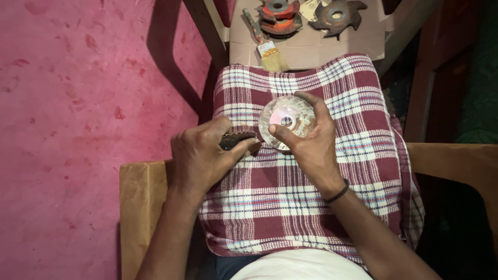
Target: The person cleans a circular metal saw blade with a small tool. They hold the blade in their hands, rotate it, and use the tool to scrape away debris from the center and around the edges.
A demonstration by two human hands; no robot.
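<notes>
Two chair arms point(139, 197) flank our lap, which a maroon checked cloth point(306, 197) covers. Far ahead a cardboard sheet point(311, 44) carries toothed cutters point(280, 15) and a paintbrush point(267, 46). Our right hand point(311, 145) grasps a shiny disc point(286, 120) over the cloth; our left hand point(199, 155) pinches a dark toothed piece point(237, 140), perhaps a cutter, just left of it.

Disc point(287, 120) in right hand point(306, 142), toothed cutter point(236, 140) in left hand point(199, 155), touching, both over cloth point(311, 197) on lap. Ahead of hands: brush point(267, 44) on cardboard point(306, 49), stacked cutters point(280, 15) beyond it, single cutter point(337, 15) right of those. Wooden armrest point(140, 207) left of left hand.
</notes>
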